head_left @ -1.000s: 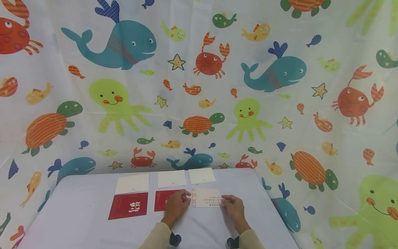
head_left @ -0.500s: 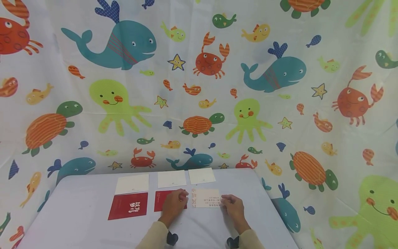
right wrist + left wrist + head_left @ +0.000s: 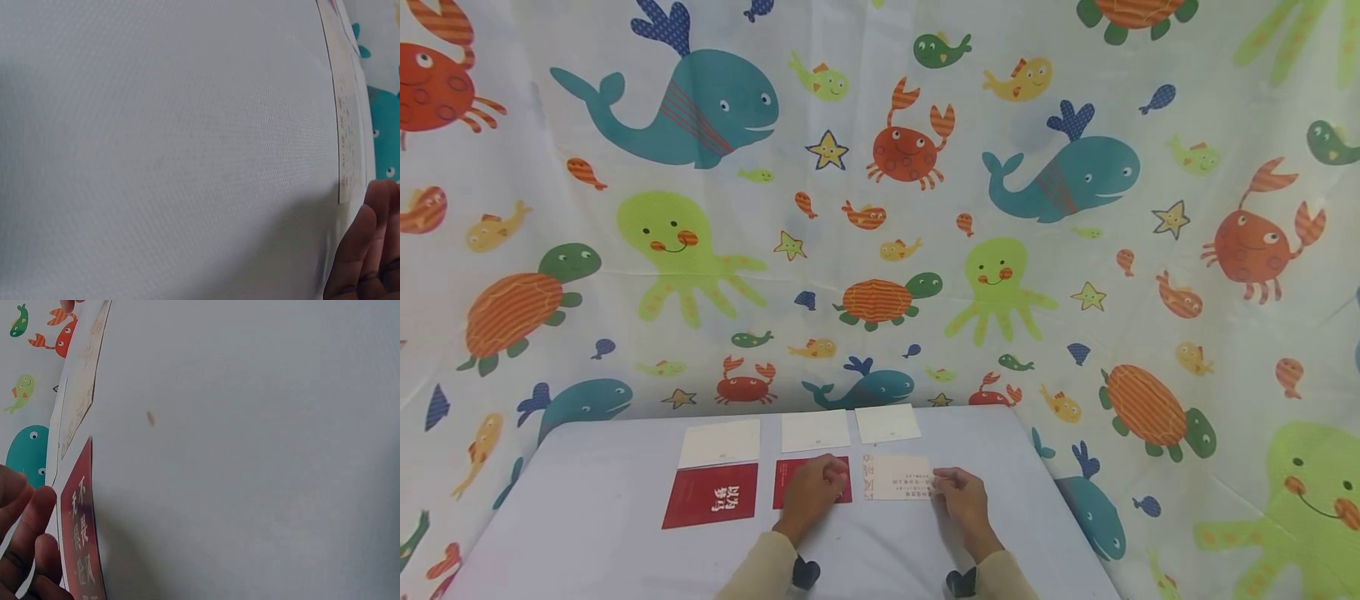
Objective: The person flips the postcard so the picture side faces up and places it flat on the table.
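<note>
A cream card [image 3: 895, 477] with printed lettering lies flat on the white table. My right hand [image 3: 964, 504] is at its right edge, fingertips overlapping that edge in the head view. In the right wrist view the fingers [image 3: 356, 240] sit beside the card's near end [image 3: 345, 156], loosely bent. My left hand [image 3: 808, 493] is over a red card [image 3: 786, 475] and covers part of it. White characters show on that red card [image 3: 80, 531] in the left wrist view, beside loosely bent fingers [image 3: 39, 512]; nothing shows between them.
Another red card [image 3: 709, 496] with white characters lies to the left. Blank-looking pale cards line the back: one [image 3: 720, 442] at left, one [image 3: 815, 431] in the middle, one [image 3: 887, 424] at right. Behind the table [image 3: 587, 517] hangs a curtain [image 3: 880, 200] with sea animals.
My left hand has drawn left, away from the cream card's left edge, and is now over the red card. The right hand and the cards have stayed in place.
</note>
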The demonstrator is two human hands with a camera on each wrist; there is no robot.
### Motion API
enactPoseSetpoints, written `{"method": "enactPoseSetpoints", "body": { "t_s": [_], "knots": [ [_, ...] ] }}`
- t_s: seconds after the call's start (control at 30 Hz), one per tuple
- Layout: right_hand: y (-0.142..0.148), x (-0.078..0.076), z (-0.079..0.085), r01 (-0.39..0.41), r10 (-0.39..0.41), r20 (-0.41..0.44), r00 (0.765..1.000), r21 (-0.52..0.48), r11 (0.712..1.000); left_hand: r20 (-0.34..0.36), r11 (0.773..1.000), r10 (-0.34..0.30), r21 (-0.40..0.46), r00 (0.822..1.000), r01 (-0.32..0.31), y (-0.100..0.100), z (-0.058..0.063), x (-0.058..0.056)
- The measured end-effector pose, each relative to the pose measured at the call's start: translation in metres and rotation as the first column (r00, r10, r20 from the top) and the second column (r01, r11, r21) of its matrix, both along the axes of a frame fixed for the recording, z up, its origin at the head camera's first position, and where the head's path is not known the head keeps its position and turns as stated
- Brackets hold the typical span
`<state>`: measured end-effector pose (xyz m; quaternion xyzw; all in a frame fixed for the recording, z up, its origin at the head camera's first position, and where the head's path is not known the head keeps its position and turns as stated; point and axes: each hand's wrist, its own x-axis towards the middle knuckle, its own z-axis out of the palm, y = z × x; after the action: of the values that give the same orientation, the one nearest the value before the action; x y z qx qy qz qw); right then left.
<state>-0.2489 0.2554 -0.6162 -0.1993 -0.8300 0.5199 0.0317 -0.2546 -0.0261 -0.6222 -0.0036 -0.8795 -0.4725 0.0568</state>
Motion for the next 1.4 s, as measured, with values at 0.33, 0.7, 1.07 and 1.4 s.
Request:
{"method": "enactPoseSetpoints", "body": {
  "t_s": [0.33,0.7,1.07,1.4],
  "knots": [
    [-0.005,-0.004,-0.001,0.018,-0.018,0.012,1.0,0.0,1.0,-0.012,1.0,0.019,-0.013,1.0,-0.019,-0.007,-0.001,-0.006],
    [-0.01,-0.005,-0.001,0.01,-0.01,0.008,1.0,-0.005,1.0,0.008,0.999,0.027,-0.036,1.0,-0.027,-0.011,0.004,-0.007],
    [-0.014,-0.007,0.0,-0.015,0.014,-0.012,1.0,-0.018,1.0,-0.017,0.998,0.01,-0.059,1.0,-0.011,-0.019,0.011,-0.008],
    [-0.026,-0.014,0.008,-0.033,0.033,-0.007,0.999,-0.052,0.998,-0.003,0.997,0.022,-0.07,1.0,-0.022,-0.026,0.014,-0.012]
  ]
}}
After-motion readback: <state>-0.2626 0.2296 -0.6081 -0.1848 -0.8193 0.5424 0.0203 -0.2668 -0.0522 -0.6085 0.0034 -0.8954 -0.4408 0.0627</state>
